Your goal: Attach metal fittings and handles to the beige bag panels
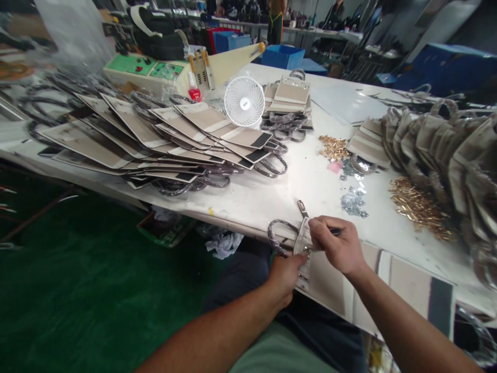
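Observation:
A beige bag panel [328,280] with a wrapped loop handle [276,235] lies along the front table edge, partly over my lap. My left hand [286,277] grips its near left edge, thumb pressed beside a small metal fitting [307,250]. Just above that, my right hand [337,243] is closed around a slim tool; its black end [334,231] pokes out past the fingers, and its tip is hidden. A strap end with a metal piece [302,208] sticks up beyond my right fingers.
Stacked beige panels [166,134] fill the table's left; more stand at the right [427,140]. Gold-coloured small parts [419,207] and thin metal plates [353,202] are strewn nearby. A white fan [244,101], red bottle [194,90] and cream machine [145,70] stand farther back.

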Motion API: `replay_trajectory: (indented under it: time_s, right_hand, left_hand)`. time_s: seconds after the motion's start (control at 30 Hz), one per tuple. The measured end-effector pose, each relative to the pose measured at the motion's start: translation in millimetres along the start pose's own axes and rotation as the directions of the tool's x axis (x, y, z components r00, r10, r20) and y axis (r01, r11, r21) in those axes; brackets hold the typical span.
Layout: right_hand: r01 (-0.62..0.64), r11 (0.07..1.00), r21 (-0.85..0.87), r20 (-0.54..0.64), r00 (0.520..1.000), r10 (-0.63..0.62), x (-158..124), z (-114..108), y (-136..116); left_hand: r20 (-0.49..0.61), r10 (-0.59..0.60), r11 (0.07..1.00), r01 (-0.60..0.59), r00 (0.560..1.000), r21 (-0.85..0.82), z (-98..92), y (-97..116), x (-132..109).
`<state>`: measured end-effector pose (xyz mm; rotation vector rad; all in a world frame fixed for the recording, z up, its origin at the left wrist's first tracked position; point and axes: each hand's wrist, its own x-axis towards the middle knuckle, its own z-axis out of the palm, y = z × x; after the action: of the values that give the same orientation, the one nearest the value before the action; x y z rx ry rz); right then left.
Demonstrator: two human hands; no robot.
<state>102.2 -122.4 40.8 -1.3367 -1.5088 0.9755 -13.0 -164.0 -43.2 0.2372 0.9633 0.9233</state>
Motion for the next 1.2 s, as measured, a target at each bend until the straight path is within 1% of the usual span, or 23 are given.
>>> replay_trajectory:
  time_s: [0.07,0.1,0.17,0.2,0.23,0.3,0.37,0.47,0.57,0.63,0.7,0.77,0.83,0.87,0.93,0.97,1.0,1.03,1.07,1.1,1.13,1.17,1.2]
  right_hand:
    - [0.053,0.992,0.117,-0.101,0.994,-0.042,-5,-7,-3]
    - [0.122,0.972,0.2,-0.179,0.98,-0.086,-7,-9,-6]
    - [0.275,0.906,0.322,-0.329,0.93,-0.165,-10,-6,-11]
    - [0.317,0.887,0.335,-0.366,0.911,-0.187,-10,-2,-11]
    - [0.319,0.891,0.323,-0.369,0.91,-0.192,-11,3,-9]
    - [0.243,0.932,0.268,-0.322,0.934,-0.152,-13,11,-1]
    - [0.168,0.963,0.21,-0.266,0.958,-0.109,-16,12,10]
    - [0.092,0.985,0.145,-0.247,0.968,-0.054,-19,-5,19]
    - [-0.142,0.99,-0.016,-0.238,0.962,0.134,-17,-29,20]
    - [-0.264,0.94,-0.218,-0.194,0.955,0.223,-13,-38,23]
    - [-0.287,0.856,-0.43,-0.139,0.958,0.251,-9,-38,30]
    - [-0.286,0.757,-0.588,-0.12,0.956,0.268,-5,-33,38]
    - [-0.296,0.682,-0.668,-0.141,0.951,0.275,-4,-26,45]
    - [-0.297,0.671,-0.68,-0.148,0.951,0.271,-3,-24,47]
    - [-0.289,0.683,-0.671,-0.143,0.954,0.263,-3,-22,49]
    - [-0.285,0.695,-0.661,-0.136,0.955,0.262,-2,-22,50]
    - [-0.284,0.706,-0.648,-0.131,0.956,0.263,0,-22,51]
    - [-0.285,0.718,-0.635,-0.127,0.955,0.267,1,-23,52]
    - [-0.287,0.73,-0.62,-0.124,0.955,0.27,4,-23,53]
    - [-0.29,0.743,-0.603,-0.122,0.954,0.274,6,-24,54]
    - [-0.292,0.754,-0.588,-0.122,0.954,0.274,8,-24,55]
    - [-0.293,0.764,-0.574,-0.125,0.954,0.271,9,-24,55]
    - [-0.287,0.772,-0.567,-0.128,0.957,0.262,9,-24,55]
  left_hand:
    - [0.006,-0.029,0.999,0.029,1.0,0.019,-2.0,-1,1]
    - [0.009,-0.044,0.999,0.044,0.999,0.029,-3.1,-2,2]
    - [0.013,-0.063,0.997,0.062,0.998,0.043,-4.6,-4,3]
    - [0.011,-0.062,0.997,0.061,0.998,0.045,-4.7,-4,4]
    - [0.003,-0.054,0.998,0.053,0.999,0.046,-4.2,-4,4]
    - [-0.021,-0.031,0.998,0.032,0.999,0.049,-2.3,-2,4]
    - [-0.03,-0.035,0.998,0.037,0.999,0.055,0.0,1,2]
    - [-0.019,-0.077,0.995,0.078,0.997,0.057,1.3,4,-1]
    - [-0.005,-0.098,0.994,0.098,0.995,0.049,0.4,4,-2]
    - [0.003,-0.11,0.993,0.11,0.994,0.044,0.4,4,-3]
    - [0.004,-0.127,0.991,0.127,0.992,0.041,1.1,4,-3]
    - [0.012,-0.15,0.988,0.149,0.989,0.048,0.0,4,-3]
    - [0.039,-0.149,0.985,0.146,0.988,0.088,-7.2,5,-6]
    - [0.05,-0.119,0.986,0.113,0.992,0.122,-14.3,6,-8]
    - [0.046,0.03,0.975,-0.039,0.999,0.219,-35.1,13,-14]
    - [0.008,0.163,0.946,-0.158,0.987,0.284,-47.3,18,-16]
    - [-0.034,0.305,0.89,-0.272,0.952,0.367,-58.9,26,-18]
    - [-0.041,0.426,0.802,-0.356,0.904,0.48,-68.3,34,-19]
    - [-0.006,0.527,0.69,-0.424,0.85,0.587,-74.2,43,-19]
    - [0.08,0.609,0.554,-0.495,0.789,0.669,-75.7,52,-18]
    - [0.204,0.649,0.413,-0.565,0.733,0.714,-72.7,60,-17]
    - [0.345,0.635,0.287,-0.625,0.691,0.726,-65.7,66,-14]
    - [0.475,0.576,0.185,-0.673,0.665,0.717,-56.0,70,-11]
